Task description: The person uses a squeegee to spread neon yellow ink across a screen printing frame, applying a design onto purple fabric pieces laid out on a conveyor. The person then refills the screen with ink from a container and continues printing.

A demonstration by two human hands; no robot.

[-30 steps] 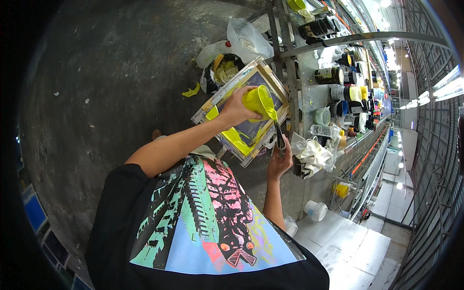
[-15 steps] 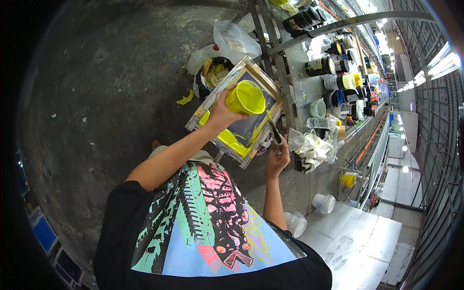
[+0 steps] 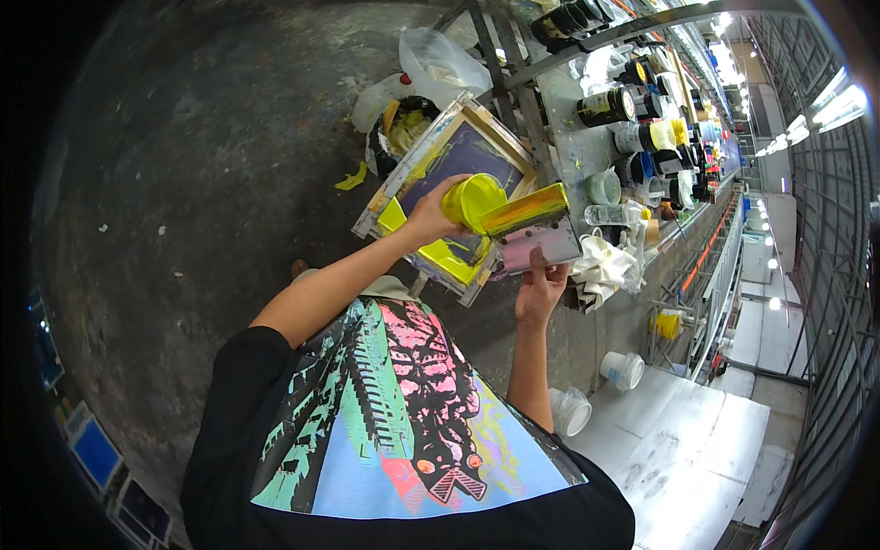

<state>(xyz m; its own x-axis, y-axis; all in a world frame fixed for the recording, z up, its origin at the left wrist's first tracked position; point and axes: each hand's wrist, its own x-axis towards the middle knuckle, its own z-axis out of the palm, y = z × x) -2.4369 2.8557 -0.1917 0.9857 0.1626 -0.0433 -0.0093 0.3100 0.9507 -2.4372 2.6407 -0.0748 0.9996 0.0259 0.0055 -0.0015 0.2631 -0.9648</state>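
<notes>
Since half a sec ago the right hand [image 3: 541, 286] has brought up a flat squeegee [image 3: 536, 225], its blade now smeared yellow along the top edge and held against the yellow tub [image 3: 473, 200]; before, that hand held only a thin dark tool beside the frame.

Nearest, lower centre: the person's printed T-shirt [image 3: 394, 412], both forearms rising from it. Left hand [image 3: 426, 218] is wrapped round the yellow tub at centre frame, tipped on its side w/ the mouth toward the squeegee. Right hand grips the squeegee from below, fingers closed on its lower edge.

Just behind: one wooden-framed print screen [image 3: 458, 156], tilted, w/ yellow ink [image 3: 449, 257] pooled at its near end (mesh looks dark purple). The tub and hands hide part of it.

Right of the hands: a crumpled white rag [image 3: 600, 266]. Lower right: two white cups [image 3: 596, 390] on the floor, contents not visible.

Further, upper centre: a black bucket [image 3: 403, 128] holding yellowish stuff, a clear plastic bag [image 3: 440, 60] beside it.

Upper right: a bench [image 3: 568, 128] crowded w/ ink pots [image 3: 605, 105], too many and too small to count.
</notes>
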